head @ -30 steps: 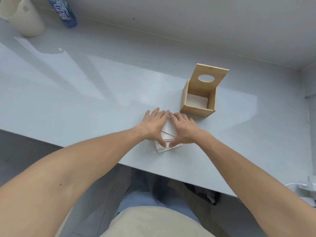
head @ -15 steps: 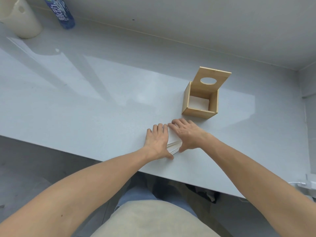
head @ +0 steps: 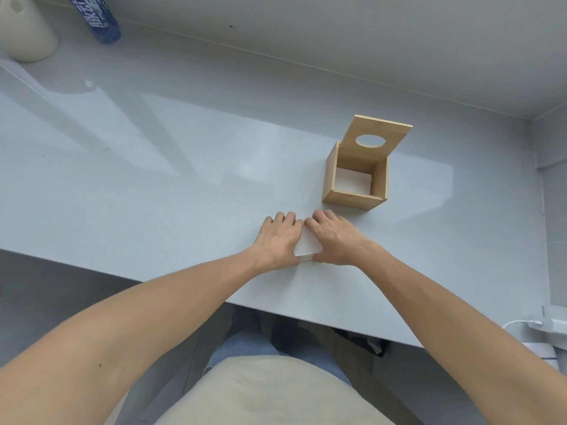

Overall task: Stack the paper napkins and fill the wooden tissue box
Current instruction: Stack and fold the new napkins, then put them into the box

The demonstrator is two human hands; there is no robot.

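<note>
A small stack of white paper napkins (head: pixel 307 246) lies on the pale grey table (head: pixel 153 185) near its front edge. My left hand (head: pixel 278 237) presses against the stack's left side and my right hand (head: pixel 333 237) against its right side, so the stack is squeezed between them; most of it is hidden under my fingers. Just beyond my right hand stands the wooden tissue box (head: pixel 356 179), its lid with an oval hole tipped up at the back. White napkins lie at the bottom of the box.
A blue-labelled bottle (head: pixel 98 19) and a cream container (head: pixel 24 32) stand at the far left corner by the wall. A white cable and plug (head: pixel 534 323) lie off the table's right end. The table's front edge runs just below my wrists.
The loose, fanned napkins have been pushed together into one tidy stack between my hands. Both hands have closed in against its sides.
</note>
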